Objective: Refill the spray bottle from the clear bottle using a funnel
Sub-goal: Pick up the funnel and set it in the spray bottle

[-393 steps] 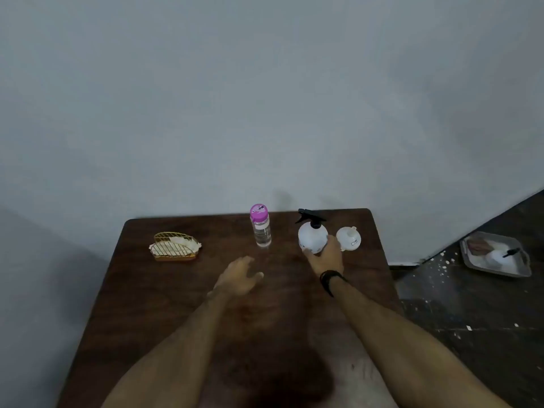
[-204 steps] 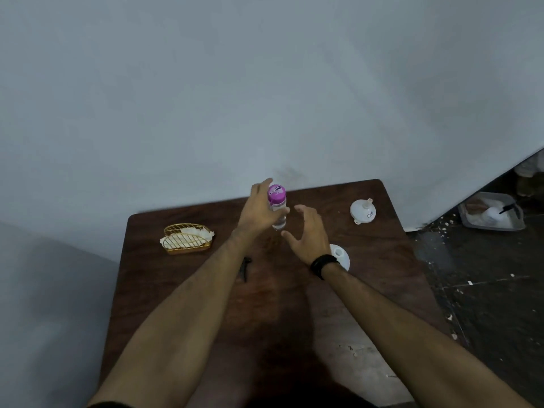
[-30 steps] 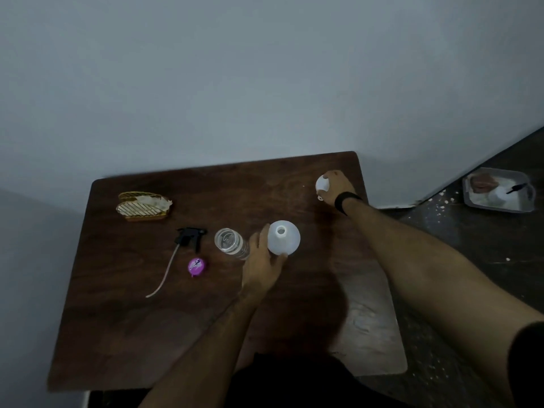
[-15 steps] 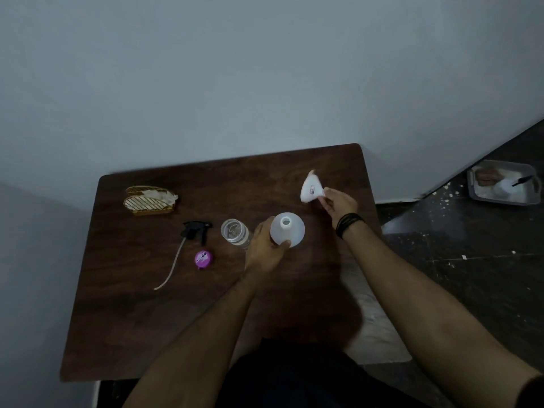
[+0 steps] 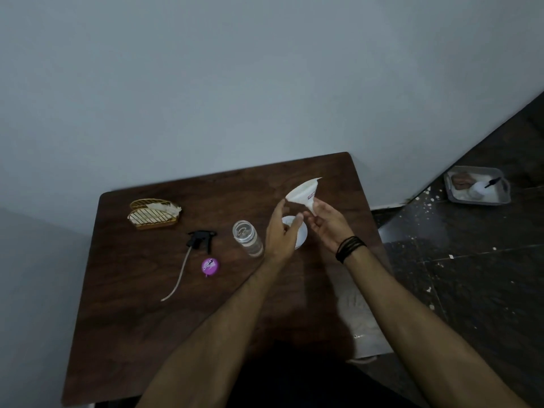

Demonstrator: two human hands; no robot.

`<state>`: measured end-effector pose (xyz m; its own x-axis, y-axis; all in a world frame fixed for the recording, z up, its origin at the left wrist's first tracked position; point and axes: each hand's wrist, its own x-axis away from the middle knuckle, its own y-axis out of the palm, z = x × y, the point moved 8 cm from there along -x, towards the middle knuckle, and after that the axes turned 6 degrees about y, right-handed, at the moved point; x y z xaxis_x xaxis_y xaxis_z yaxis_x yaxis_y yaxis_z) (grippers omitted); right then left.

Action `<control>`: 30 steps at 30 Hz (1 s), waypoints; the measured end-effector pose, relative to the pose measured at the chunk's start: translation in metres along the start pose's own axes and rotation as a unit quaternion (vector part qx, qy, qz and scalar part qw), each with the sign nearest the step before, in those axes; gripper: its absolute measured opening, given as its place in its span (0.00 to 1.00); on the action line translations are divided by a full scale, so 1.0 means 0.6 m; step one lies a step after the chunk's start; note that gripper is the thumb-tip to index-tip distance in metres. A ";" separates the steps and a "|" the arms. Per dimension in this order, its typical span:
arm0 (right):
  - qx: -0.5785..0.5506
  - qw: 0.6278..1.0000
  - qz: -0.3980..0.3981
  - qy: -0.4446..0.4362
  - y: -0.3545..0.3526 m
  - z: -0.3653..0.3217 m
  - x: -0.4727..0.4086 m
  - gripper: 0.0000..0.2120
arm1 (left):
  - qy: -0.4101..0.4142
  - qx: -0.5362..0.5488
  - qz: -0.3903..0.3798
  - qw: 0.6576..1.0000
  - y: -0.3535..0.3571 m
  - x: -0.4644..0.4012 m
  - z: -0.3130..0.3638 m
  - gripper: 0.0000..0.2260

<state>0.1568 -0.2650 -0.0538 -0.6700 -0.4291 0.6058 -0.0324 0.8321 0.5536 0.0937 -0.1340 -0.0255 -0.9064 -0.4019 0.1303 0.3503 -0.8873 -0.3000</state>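
On the dark wooden table (image 5: 123,313) stands the white spray bottle (image 5: 300,234), its neck uncapped, with my left hand (image 5: 281,231) wrapped around its left side. My right hand (image 5: 326,222) pinches the spout of the white funnel (image 5: 304,191) and holds it tilted in the air just above the spray bottle's mouth. The clear bottle (image 5: 246,237) stands uncapped right beside my left hand. Its pink cap (image 5: 210,265) lies on the table in front of it. Left of the clear bottle lies the black spray head (image 5: 200,237) with its long dip tube.
A gold wire basket (image 5: 153,214) holding white cloth sits at the table's back left. The wall runs right behind the table. On the dark floor to the right lies a grey tray (image 5: 477,187) with things in it. A pale patch marks the table's near right corner.
My right hand picked up the funnel from the table's back right and carried it over the spray bottle, spout turning downward. My left hand stayed on the spray bottle.
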 end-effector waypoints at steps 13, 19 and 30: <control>0.443 0.869 0.047 -0.214 0.066 -0.041 0.012 0.14 | -0.016 0.181 0.019 0.983 -0.053 -0.049 0.039 0.23; 0.492 0.829 0.069 -0.256 0.074 -0.024 0.013 0.15 | 0.003 0.061 0.031 0.998 -0.062 -0.032 0.018 0.25; 0.482 0.821 0.086 -0.293 0.071 -0.025 0.026 0.16 | 0.000 -0.088 0.028 0.996 -0.066 -0.040 0.035 0.22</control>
<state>0.1561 -0.2412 -0.0122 -0.9590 -0.2678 0.0933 -0.2826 0.8756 -0.3918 0.1068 -0.0941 0.0031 -0.8864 -0.4500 0.1090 0.3534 -0.8097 -0.4686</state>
